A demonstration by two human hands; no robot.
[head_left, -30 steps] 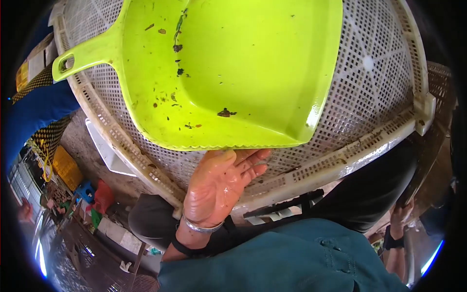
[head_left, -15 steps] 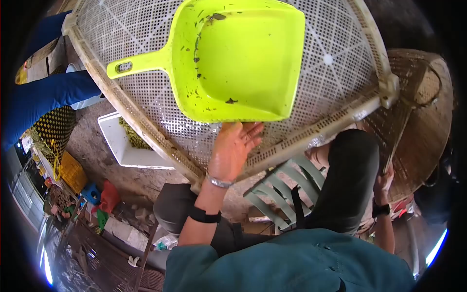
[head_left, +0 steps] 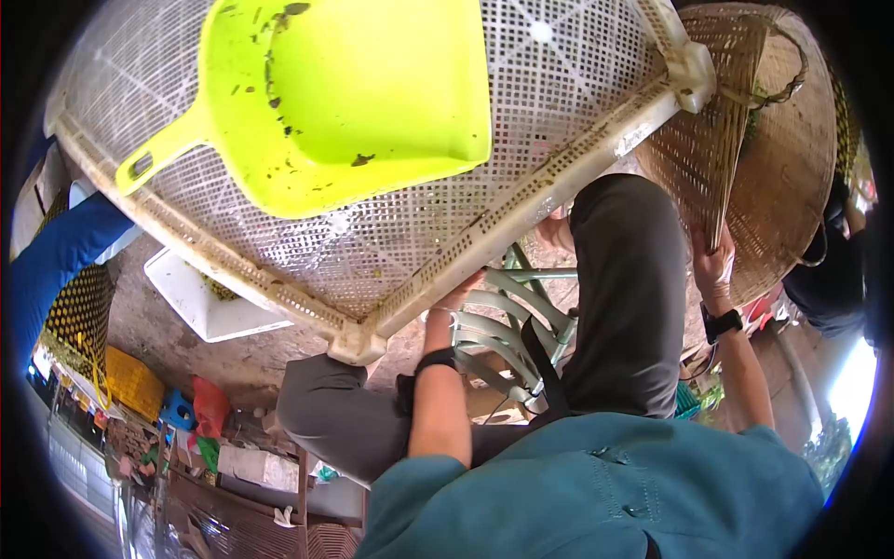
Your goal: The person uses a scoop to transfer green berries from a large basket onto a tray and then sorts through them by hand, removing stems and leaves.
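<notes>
Extending forward from the right grip (head_left: 713,265), woven basket (head_left: 725,130), seemingly edge-held.

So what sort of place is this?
Possibly a rustic work yard or shed, judging by the large perforated plastic tray, the dirty lime-green dustpan, and the woven basket.

There are one dustpan (head_left: 382,84), one mesh tray (head_left: 523,211) and two black wristbands (head_left: 724,323).
</notes>
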